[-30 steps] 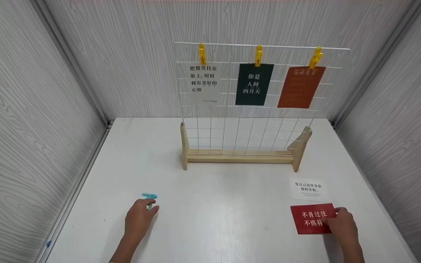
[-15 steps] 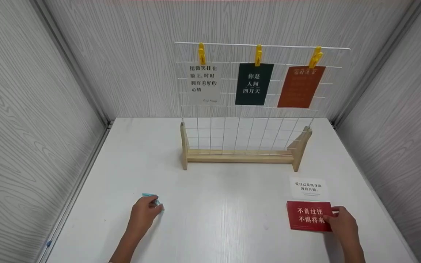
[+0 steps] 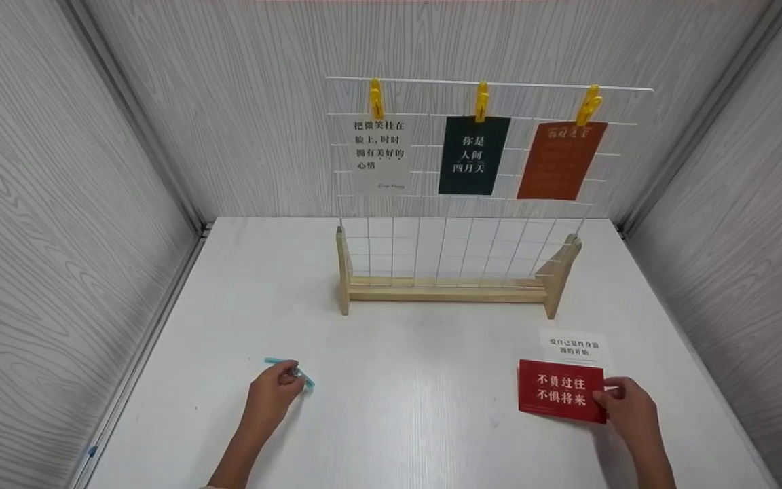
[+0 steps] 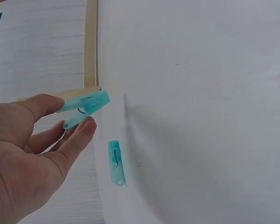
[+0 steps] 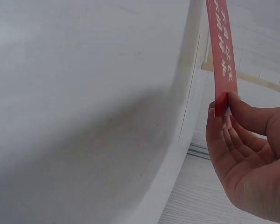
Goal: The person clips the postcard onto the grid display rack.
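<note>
My left hand point(image 3: 274, 392) pinches a light-blue clothespin point(image 4: 91, 103) between thumb and fingers, its jaw end pointing away from the palm. A second light-blue clothespin point(image 4: 115, 163) lies on the table just beyond that hand. On the right side, my right hand point(image 3: 632, 407) grips the right edge of a red card point(image 3: 557, 390) with white characters, thumb on its face. In the right wrist view the red card point(image 5: 224, 56) is raised off the tabletop. A white card point(image 3: 573, 345) with black text lies flat behind it, partly covered by the red one in the head view.
A white wire grid point(image 3: 425, 238) stands in a wooden base point(image 3: 445, 293) at the back of the table. Yellow clips point(image 3: 481, 102) hold a white card point(image 3: 377, 156), a dark green card point(image 3: 474, 156) and an orange card point(image 3: 561, 161) on it. Grey wood-grain panels point(image 3: 262, 102) enclose the table.
My left hand has picked the clothespin up and turned it, moving slightly right. My right hand has lifted the red card and shifted it left and away from me, over the white card's edge.
</note>
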A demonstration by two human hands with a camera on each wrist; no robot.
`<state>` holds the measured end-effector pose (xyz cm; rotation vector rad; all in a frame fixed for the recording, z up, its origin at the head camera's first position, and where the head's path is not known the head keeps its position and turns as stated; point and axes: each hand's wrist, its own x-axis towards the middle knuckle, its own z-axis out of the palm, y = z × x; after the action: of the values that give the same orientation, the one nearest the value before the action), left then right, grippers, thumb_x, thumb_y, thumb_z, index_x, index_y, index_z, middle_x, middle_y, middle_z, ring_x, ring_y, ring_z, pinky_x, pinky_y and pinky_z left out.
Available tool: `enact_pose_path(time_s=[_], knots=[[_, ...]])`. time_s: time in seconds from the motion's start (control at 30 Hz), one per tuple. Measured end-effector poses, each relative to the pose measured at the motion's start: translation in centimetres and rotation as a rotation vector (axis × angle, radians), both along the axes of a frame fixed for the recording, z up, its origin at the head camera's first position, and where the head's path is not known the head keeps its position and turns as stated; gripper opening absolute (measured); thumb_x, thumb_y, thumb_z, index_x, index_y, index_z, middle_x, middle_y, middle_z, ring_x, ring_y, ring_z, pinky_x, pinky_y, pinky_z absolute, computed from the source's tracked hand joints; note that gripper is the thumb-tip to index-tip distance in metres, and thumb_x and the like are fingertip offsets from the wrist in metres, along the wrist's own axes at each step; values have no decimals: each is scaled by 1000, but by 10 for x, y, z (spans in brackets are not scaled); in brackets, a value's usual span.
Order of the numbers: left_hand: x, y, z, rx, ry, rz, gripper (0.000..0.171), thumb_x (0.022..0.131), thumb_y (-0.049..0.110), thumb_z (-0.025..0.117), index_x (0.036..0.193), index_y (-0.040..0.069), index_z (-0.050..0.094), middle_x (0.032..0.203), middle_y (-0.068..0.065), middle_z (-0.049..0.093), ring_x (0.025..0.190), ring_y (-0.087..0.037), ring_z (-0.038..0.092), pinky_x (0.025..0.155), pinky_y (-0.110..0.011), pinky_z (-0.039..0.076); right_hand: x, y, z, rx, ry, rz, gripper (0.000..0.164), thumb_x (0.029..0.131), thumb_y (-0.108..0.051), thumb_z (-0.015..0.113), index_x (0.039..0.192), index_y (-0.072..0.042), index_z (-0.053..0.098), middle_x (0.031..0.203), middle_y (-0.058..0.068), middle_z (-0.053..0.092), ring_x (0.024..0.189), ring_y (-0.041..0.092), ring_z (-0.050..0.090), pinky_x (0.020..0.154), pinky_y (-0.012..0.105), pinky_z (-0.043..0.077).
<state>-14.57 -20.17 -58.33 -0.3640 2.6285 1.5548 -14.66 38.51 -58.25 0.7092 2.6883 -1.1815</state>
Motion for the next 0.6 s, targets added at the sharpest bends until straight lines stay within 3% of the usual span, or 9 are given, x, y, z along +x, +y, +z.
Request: enact_pose_path(time_s=[0.27, 0.5, 0.6], knots=[[0, 4, -3, 18, 18, 19, 43, 92, 14, 68, 131, -3, 62, 116, -13, 71, 107, -24, 68, 86, -32, 59, 1, -11, 6, -57, 42, 20, 43, 98, -16, 67, 131, 8, 52, 111, 27, 67, 89, 24, 69, 70, 32, 56], [-1, 8, -6, 53, 80, -19, 41, 92, 13, 68, 131, 0, 63, 123, -13, 62, 116, -26, 63, 93, -33, 57, 0, -22, 4, -68, 89, 50, 36, 99, -17, 65, 126, 5, 57, 113, 26, 68, 89, 22, 69, 71, 32, 55], [-2, 10, -8, 88, 95, -15, 41, 92, 13, 68, 131, 1, 62, 124, -13, 60, 116, -26, 64, 90, -29, 58, -1, -28, 6, -84, 104, 67, 36, 99, -17, 64, 126, 5, 57, 112, 25, 69, 87, 21, 69, 72, 33, 56]])
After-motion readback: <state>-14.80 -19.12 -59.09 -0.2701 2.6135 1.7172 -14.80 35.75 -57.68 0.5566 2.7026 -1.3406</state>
